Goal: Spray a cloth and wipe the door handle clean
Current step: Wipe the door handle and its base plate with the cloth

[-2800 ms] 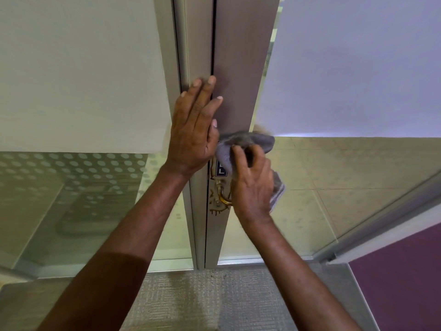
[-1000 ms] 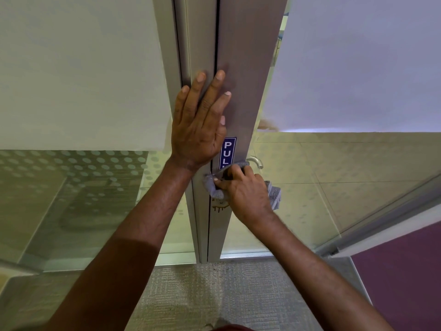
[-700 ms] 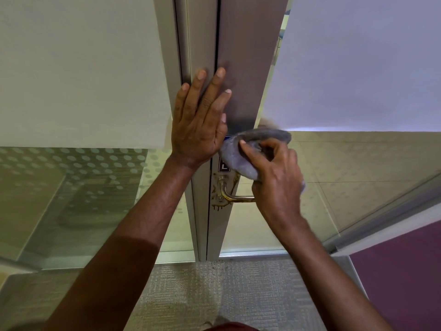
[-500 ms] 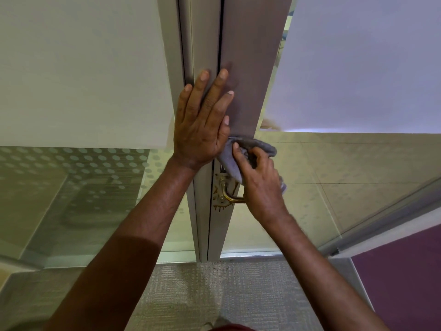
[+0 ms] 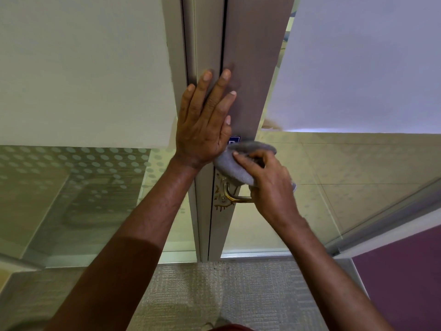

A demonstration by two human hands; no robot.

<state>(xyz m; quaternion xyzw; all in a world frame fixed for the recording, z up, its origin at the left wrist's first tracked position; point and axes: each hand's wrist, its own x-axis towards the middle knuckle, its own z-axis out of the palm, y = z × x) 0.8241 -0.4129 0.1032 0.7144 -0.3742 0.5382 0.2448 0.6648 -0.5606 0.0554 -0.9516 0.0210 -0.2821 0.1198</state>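
A brass door handle (image 5: 232,196) sticks out of the grey door stile (image 5: 248,63), with stained marks around its base. My right hand (image 5: 267,182) grips a grey cloth (image 5: 235,164) bunched over the top of the handle, hiding the lever's outer end. A blue PULL sticker (image 5: 234,140) shows just above the cloth, mostly covered. My left hand (image 5: 205,123) lies flat against the stile and frame above the handle, fingers spread, holding nothing. No spray bottle is in view.
Frosted glass panels (image 5: 83,68) flank the door on both sides, dotted film lower left. Grey carpet (image 5: 214,295) lies below, and a purple panel (image 5: 405,271) stands at the lower right.
My right hand with the cloth has rubbed up and down over the handle, from below the sticker up across it, and now sits slightly right on the lever. The left hand stayed pressed on the door.
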